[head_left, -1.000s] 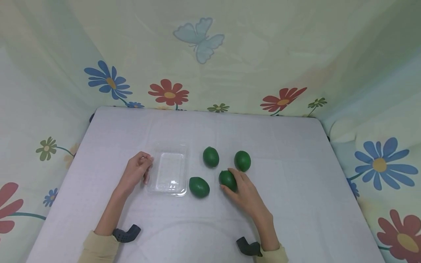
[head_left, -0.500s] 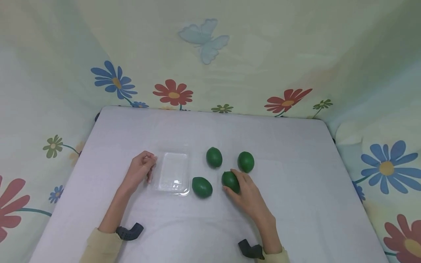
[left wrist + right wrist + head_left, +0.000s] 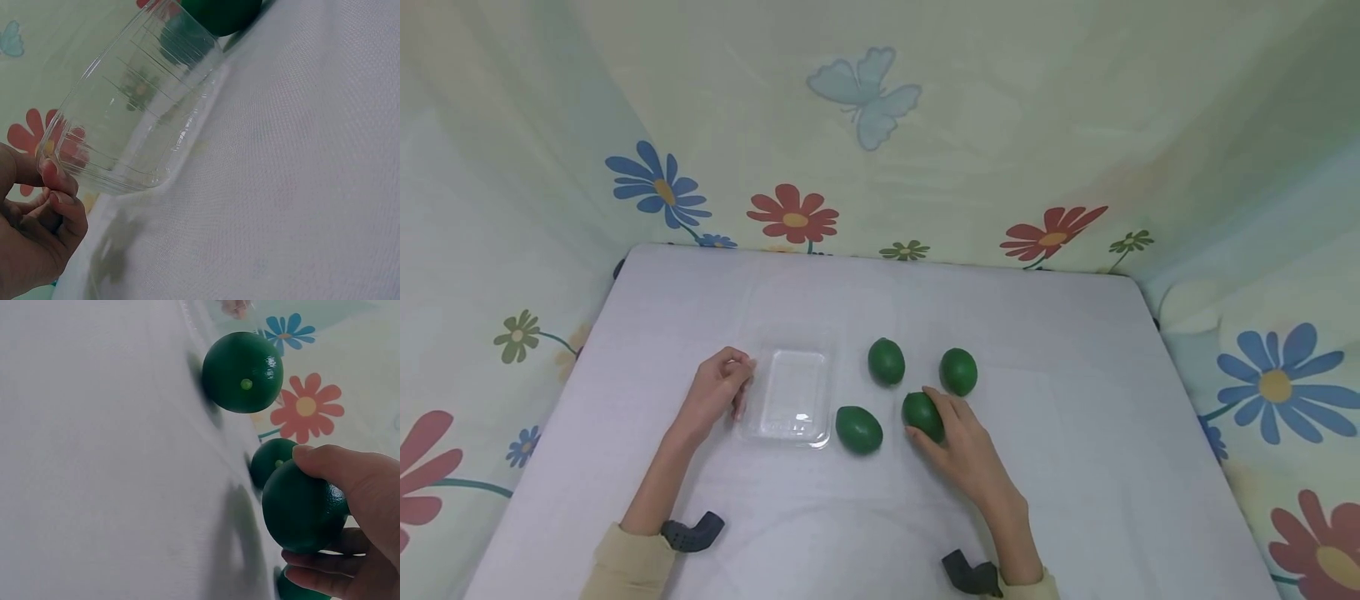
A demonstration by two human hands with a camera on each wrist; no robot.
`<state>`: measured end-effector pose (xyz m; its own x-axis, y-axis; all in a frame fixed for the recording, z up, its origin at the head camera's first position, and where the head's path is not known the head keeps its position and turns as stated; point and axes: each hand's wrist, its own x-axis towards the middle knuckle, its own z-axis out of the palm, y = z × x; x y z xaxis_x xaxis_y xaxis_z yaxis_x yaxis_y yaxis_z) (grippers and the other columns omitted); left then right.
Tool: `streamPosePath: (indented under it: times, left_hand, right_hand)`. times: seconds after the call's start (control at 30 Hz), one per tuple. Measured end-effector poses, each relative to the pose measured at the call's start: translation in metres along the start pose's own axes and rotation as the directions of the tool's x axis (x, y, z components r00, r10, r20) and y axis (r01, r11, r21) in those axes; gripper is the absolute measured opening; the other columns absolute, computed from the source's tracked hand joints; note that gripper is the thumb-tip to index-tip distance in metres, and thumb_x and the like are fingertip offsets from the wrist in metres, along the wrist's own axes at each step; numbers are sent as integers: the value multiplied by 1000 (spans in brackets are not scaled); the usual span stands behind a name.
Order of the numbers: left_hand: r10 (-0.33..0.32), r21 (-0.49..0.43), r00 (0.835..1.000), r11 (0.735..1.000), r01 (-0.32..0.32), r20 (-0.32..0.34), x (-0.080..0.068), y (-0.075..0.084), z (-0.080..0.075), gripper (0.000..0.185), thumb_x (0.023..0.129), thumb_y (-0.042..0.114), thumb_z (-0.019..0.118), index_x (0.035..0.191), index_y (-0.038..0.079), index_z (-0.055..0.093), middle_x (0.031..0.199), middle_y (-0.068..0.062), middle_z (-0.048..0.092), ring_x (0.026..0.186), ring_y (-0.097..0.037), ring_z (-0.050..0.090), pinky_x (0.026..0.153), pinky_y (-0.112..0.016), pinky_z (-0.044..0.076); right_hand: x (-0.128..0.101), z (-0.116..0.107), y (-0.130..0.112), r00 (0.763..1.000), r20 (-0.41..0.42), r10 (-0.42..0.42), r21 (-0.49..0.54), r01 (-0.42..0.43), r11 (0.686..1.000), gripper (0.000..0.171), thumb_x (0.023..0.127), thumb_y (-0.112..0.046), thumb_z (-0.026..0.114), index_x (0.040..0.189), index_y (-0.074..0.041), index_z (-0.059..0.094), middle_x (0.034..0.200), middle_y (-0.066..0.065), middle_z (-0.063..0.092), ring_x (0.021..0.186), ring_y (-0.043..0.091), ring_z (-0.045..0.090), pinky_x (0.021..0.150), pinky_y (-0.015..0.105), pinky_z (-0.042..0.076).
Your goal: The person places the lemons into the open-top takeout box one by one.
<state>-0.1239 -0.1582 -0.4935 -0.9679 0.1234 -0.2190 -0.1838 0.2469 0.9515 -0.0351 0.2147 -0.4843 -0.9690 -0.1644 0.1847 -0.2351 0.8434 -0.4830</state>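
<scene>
My left hand [image 3: 718, 387] is at the left side of a clear plastic box [image 3: 760, 421], its thumb and finger pinching the rim in the left wrist view. The box sits on the white table with nothing inside. With thumb and fingers around it, my right hand [image 3: 962, 446] grips a dark green lime [image 3: 303, 506]. In the right wrist view a shadow falls on the cloth beside this lime. Three more limes lie around: one [image 3: 859, 430] just right of the box, another [image 3: 886, 362] behind it, and a third [image 3: 958, 372] beyond my right fingertips.
White cloth covers the table [image 3: 1075, 417]. A curtain [image 3: 970, 125] printed with flowers and a butterfly hangs behind the table and at both sides. Dark wrist-worn pieces [image 3: 694, 532] show at the cuffs of both beige sleeves.
The head view has shifted slightly. Both hands, the box and the limes keep their places relative to one another.
</scene>
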Motion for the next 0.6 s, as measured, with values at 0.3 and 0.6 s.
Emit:
streamPosePath:
  times: [0.3, 0.6]
  left_hand:
    - [11, 6, 1000, 1000, -11, 7, 0, 0, 0, 26, 107, 20, 53, 117, -4, 52, 74, -16, 58, 43, -15, 51, 46, -26, 44]
    - [5, 13, 1000, 1000, -5, 1, 2, -1, 0, 27, 107, 22, 54, 117, -4, 53, 74, -15, 60, 44, -15, 52, 46, -27, 44]
  right_hand:
    - [1, -10, -7, 994, -54, -99, -18, 98, 995, 67, 87, -29, 85, 142, -3, 55, 124, 16, 64, 112, 29, 68, 91, 45, 59]
    - [10, -24, -31, 980, -52, -191, -32, 190, 981, 66, 88, -30, 84, 142, -5, 55, 124, 14, 64, 107, 23, 67, 87, 38, 61]
